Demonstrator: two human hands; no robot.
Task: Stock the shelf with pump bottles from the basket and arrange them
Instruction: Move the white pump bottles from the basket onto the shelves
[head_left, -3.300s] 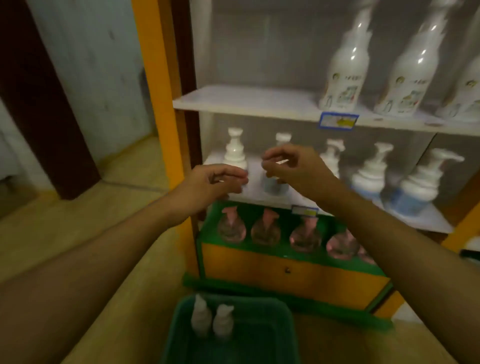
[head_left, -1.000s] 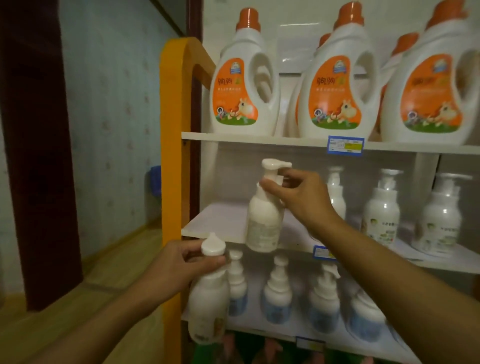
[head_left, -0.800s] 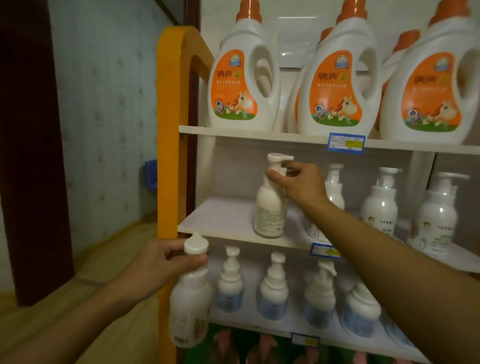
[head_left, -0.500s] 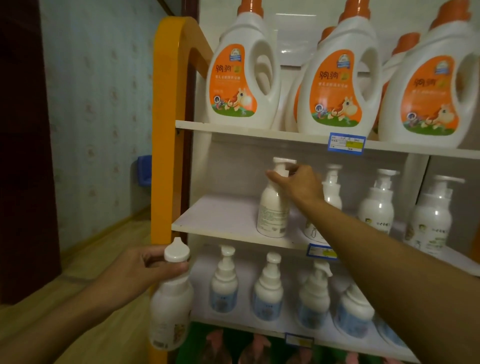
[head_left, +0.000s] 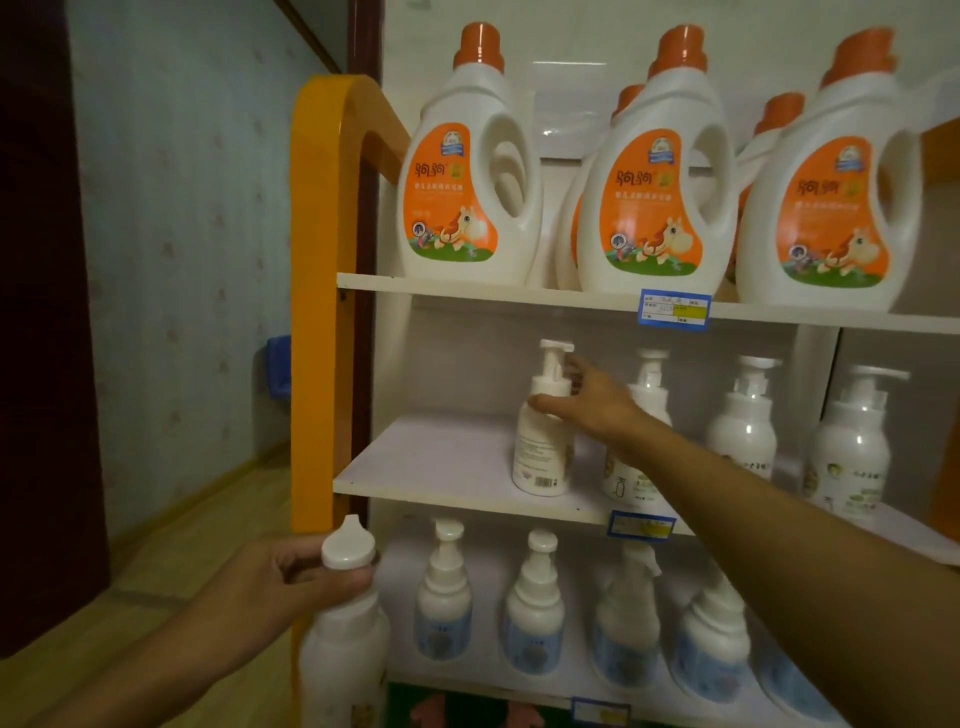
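I have my right hand (head_left: 589, 402) reached far in to the middle shelf (head_left: 441, 467), where a white pump bottle (head_left: 544, 431) stands upright near the shelf's front edge. My fingers are spread loosely, the thumb lying against the bottle's shoulder and the other fingers just behind its pump neck; I cannot tell whether they press it or only brush it, but they are not closed round it. Just to the right of that bottle, partly hidden by my wrist, stands another pump bottle (head_left: 641, 415), with two more further right along the same shelf.

My left hand (head_left: 280, 582) is low and near, in front of the orange shelf frame (head_left: 314, 312). It is wrapped round the neck of a second white bottle (head_left: 345, 660), below its rounded cap, and the bottle hangs upright at the left end of the lower shelf, beside a row of blue-labelled pump bottles (head_left: 535, 613). Large orange-capped detergent jugs (head_left: 467, 182) fill the top shelf.
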